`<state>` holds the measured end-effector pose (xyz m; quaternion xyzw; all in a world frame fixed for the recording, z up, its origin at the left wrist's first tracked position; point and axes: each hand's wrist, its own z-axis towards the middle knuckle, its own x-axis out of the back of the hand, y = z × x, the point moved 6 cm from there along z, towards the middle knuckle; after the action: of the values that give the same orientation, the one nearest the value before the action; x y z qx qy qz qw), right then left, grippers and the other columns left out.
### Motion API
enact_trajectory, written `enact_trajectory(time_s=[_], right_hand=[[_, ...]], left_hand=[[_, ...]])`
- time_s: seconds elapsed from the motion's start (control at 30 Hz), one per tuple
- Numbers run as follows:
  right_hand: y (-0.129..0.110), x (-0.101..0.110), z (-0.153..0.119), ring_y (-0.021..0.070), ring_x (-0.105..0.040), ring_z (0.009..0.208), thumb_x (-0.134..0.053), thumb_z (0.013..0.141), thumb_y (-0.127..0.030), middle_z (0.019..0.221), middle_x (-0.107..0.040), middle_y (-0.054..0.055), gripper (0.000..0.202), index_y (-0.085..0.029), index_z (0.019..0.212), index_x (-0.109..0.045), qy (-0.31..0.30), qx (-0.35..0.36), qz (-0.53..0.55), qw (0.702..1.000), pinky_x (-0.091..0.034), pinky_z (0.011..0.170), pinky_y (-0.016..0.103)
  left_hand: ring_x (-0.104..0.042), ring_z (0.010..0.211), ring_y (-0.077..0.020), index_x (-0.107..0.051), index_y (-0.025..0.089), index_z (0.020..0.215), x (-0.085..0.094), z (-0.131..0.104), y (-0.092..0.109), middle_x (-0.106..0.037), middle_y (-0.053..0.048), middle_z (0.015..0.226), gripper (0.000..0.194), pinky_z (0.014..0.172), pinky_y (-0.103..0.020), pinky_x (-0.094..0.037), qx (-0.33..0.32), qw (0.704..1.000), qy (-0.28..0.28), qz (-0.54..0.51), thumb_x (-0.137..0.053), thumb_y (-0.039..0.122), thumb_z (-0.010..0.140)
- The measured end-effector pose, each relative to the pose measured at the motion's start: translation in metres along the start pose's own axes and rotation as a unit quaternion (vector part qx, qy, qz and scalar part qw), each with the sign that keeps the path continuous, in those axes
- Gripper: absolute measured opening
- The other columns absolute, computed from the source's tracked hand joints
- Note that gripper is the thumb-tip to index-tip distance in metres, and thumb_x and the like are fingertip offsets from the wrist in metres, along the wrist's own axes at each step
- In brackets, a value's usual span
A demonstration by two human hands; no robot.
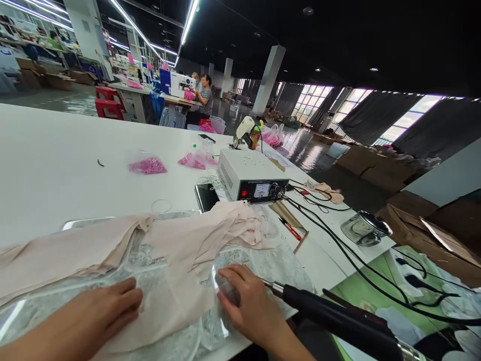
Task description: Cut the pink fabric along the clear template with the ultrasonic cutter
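A large factory hall has a dark ceiling [338,45] with strip lights [188,22] at far left, white pillars [268,80], curtained windows [353,103] at far right, and a glossy floor [308,145].

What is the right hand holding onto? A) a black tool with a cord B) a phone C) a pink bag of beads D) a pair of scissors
A: the right hand grips the front end of a black handheld tool, whose black cord runs across the white table toward the white control box.
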<state>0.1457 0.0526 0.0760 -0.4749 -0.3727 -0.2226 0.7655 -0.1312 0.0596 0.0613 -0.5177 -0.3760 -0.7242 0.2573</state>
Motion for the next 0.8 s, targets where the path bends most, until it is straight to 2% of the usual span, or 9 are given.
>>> enact_trajectory(time_s=[0.1,0.2,0.27,0.37,0.43,0.57,0.63,0.7,0.8], right_hand=[[-0.006,-0.006,0.004,0.0315,-0.067,0.101,-0.076,0.073,-0.018,0.110,-0.072,0.014,0.043,-0.015,0.116,-0.068,-0.014,-0.001,-0.027,1.000,-0.059,0.088,0.047],[-0.001,-0.006,0.004,0.0285,-0.067,0.090,-0.068,0.075,-0.013,0.093,-0.071,0.009,0.021,-0.018,0.096,-0.070,-0.001,-0.007,-0.058,0.998,-0.059,0.077,0.042],[0.008,-0.001,0.002,0.0256,-0.067,0.080,-0.055,0.080,-0.007,0.084,-0.068,0.008,0.018,-0.019,0.086,-0.067,0.018,-0.025,-0.070,0.997,-0.057,0.069,0.038],[0.016,0.009,-0.004,0.0221,-0.067,0.072,-0.046,0.086,-0.007,0.083,-0.068,0.009,0.023,-0.018,0.092,-0.065,0.038,-0.047,-0.064,0.996,-0.055,0.064,0.033],[0.011,0.011,-0.007,0.0220,-0.070,0.080,-0.053,0.087,-0.014,0.092,-0.071,0.009,0.020,-0.018,0.103,-0.064,0.035,-0.033,-0.044,0.998,-0.057,0.070,0.033],[-0.013,-0.001,-0.009,0.0281,-0.067,0.104,-0.074,0.075,-0.025,0.119,-0.070,0.012,0.052,-0.022,0.125,-0.060,0.012,0.058,-0.012,0.998,-0.057,0.091,0.040],[-0.016,-0.007,-0.008,0.0249,-0.068,0.093,-0.070,0.077,-0.020,0.106,-0.072,0.008,0.035,-0.025,0.111,-0.066,0.022,0.074,-0.015,0.997,-0.057,0.082,0.037],[-0.007,-0.008,-0.007,0.0218,-0.067,0.079,-0.060,0.082,-0.013,0.087,-0.070,0.006,0.016,-0.023,0.091,-0.068,0.057,0.052,-0.023,0.997,-0.056,0.070,0.032],[0.009,0.001,-0.009,0.0226,-0.066,0.072,-0.049,0.088,-0.008,0.081,-0.067,0.009,0.020,-0.019,0.088,-0.066,0.107,0.007,-0.037,0.994,-0.054,0.063,0.033]], left_hand=[[-0.073,0.090,-0.0194,-0.072,0.034,0.110,0.009,0.007,0.031,-0.074,0.000,0.114,0.029,0.076,-0.025,-0.054,-0.125,0.988,0.061,0.066,-0.044,0.034,0.103],[-0.067,0.115,-0.0212,-0.061,0.038,0.136,-0.003,0.001,0.051,-0.067,0.001,0.134,0.036,0.095,-0.027,-0.051,-0.226,0.965,0.074,0.106,-0.049,0.031,0.102],[-0.067,0.116,-0.0211,-0.061,0.039,0.136,-0.012,-0.007,0.050,-0.068,0.001,0.134,0.037,0.099,-0.029,-0.049,-0.213,0.969,0.075,0.097,-0.045,0.029,0.105],[-0.068,0.112,-0.0203,-0.067,0.042,0.127,-0.017,-0.014,0.042,-0.070,0.004,0.129,0.029,0.101,-0.028,-0.048,-0.153,0.982,0.090,0.060,-0.048,0.039,0.105],[-0.069,0.112,-0.0196,-0.067,0.043,0.127,-0.014,-0.012,0.044,-0.071,0.005,0.129,0.028,0.103,-0.027,-0.047,-0.146,0.985,0.089,0.035,-0.052,0.041,0.103],[-0.069,0.115,-0.0196,-0.061,0.042,0.136,-0.007,0.008,0.059,-0.069,0.004,0.132,0.034,0.105,-0.029,-0.048,-0.199,0.979,0.042,0.025,-0.051,0.034,0.104],[-0.070,0.112,-0.0187,-0.062,0.039,0.136,-0.008,0.016,0.065,-0.069,0.004,0.132,0.035,0.102,-0.027,-0.050,-0.246,0.968,0.006,0.043,-0.055,0.031,0.102],[-0.070,0.112,-0.0189,-0.062,0.037,0.136,-0.012,0.017,0.066,-0.068,0.003,0.134,0.038,0.101,-0.026,-0.051,-0.263,0.963,-0.003,0.059,-0.057,0.028,0.100],[-0.068,0.116,-0.0203,-0.061,0.039,0.137,-0.016,0.012,0.060,-0.067,0.004,0.135,0.036,0.102,-0.029,-0.049,-0.235,0.970,0.022,0.052,-0.052,0.031,0.103]])
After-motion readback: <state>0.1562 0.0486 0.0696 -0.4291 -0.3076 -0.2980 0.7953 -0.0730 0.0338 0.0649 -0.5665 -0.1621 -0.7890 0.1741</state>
